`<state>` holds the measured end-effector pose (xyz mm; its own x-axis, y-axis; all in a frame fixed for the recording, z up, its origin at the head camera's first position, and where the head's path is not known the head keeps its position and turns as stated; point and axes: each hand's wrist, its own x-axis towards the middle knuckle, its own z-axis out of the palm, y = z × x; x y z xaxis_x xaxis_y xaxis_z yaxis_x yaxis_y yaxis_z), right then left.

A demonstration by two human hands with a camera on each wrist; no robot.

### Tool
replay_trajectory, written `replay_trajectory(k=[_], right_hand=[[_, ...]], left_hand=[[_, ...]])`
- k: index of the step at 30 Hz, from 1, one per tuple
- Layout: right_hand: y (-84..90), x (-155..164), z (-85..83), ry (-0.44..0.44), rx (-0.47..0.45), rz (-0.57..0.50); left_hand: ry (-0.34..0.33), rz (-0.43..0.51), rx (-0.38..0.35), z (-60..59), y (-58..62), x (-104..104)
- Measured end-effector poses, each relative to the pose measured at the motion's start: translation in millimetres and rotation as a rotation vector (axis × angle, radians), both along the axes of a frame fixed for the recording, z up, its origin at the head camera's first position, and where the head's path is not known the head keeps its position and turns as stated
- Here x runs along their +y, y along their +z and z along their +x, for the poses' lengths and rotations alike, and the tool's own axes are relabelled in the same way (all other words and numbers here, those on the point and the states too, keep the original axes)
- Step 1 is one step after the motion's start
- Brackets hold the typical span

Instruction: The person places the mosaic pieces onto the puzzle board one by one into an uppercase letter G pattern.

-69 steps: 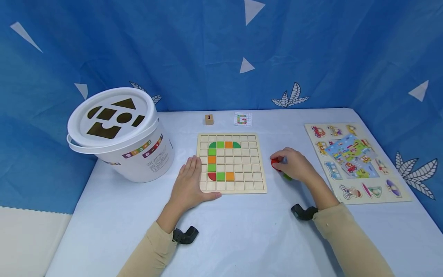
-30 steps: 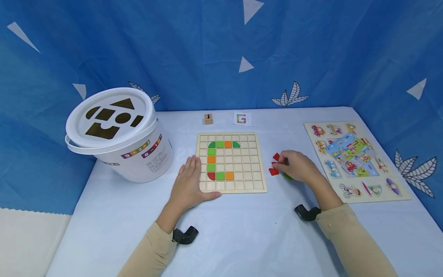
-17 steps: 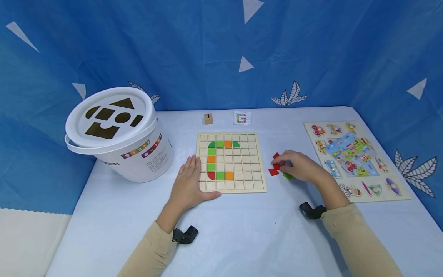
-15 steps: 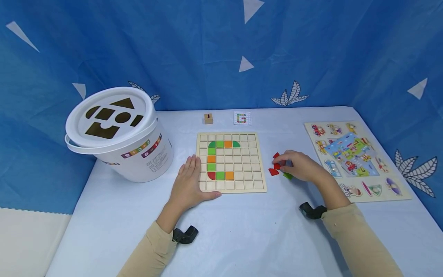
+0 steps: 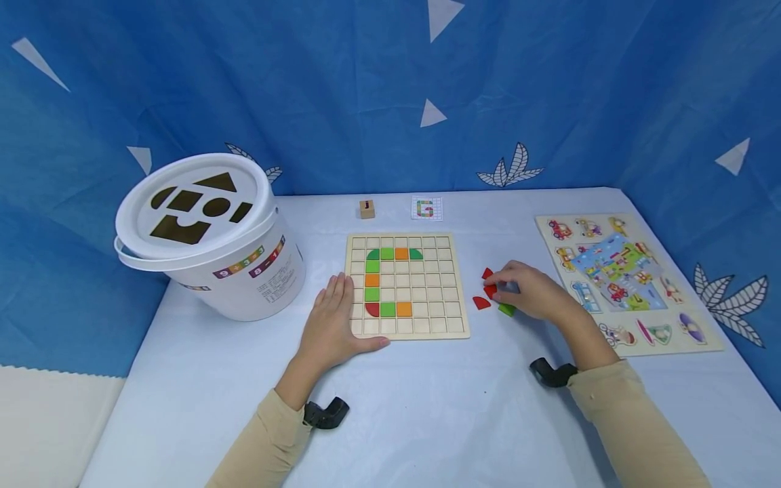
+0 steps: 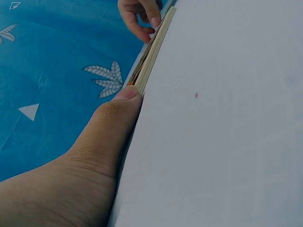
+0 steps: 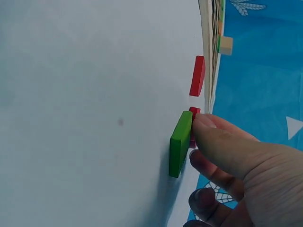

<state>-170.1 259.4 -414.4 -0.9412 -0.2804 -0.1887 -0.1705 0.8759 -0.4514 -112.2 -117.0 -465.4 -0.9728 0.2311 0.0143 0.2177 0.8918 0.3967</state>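
My left hand (image 5: 332, 322) rests at the left side of the square wooden grid board (image 5: 428, 296), fingers straight along its edge and thumb along the front edge. On the board, green, orange and red pieces form an open C shape. To its right, my right hand (image 5: 532, 291) pinches a small red block (image 5: 490, 291) between thumb and fingertips, low over the table. A red quarter-round block (image 5: 481, 303) lies left of it and another red block (image 5: 487, 272) behind. A green block (image 7: 180, 144) sits just beside the thumb in the right wrist view.
A white lidded bucket (image 5: 262, 271) with shape cutouts stands at the left. Behind the board are a small wooden cube (image 5: 367, 209) and a pattern card (image 5: 426, 208). A picture puzzle board (image 5: 655, 332) lies at the right, with a colourful sheet (image 5: 622, 271) on it.
The red blocks gathered under my right fingers have been spread apart on the table. My right hand has shifted slightly right, uncovering more of them. My left hand has stayed put.
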Motion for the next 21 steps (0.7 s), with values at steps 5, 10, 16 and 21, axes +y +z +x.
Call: replay_trajectory(k=[5, 10, 16, 21], right_hand=[[-1.8, 0.9, -0.6, -0.014, -0.002, -0.031], [-0.9, -1.1, 0.2, -0.058, -0.040, -0.051], [-1.9, -1.8, 0.9, -0.063, -0.031, -0.041], [-1.5, -0.6, 1.5, -0.059, -0.012, -0.034]], left_hand=[[0.002, -0.005, -0.003, 0.1, -0.7, -0.2], [0.003, -0.009, -0.010, -0.3, -0.8, -0.3], [-0.001, -0.008, -0.013, -0.1, -0.1, 0.0], [0.002, -0.008, -0.015, -0.1, -0.5, 0.0]])
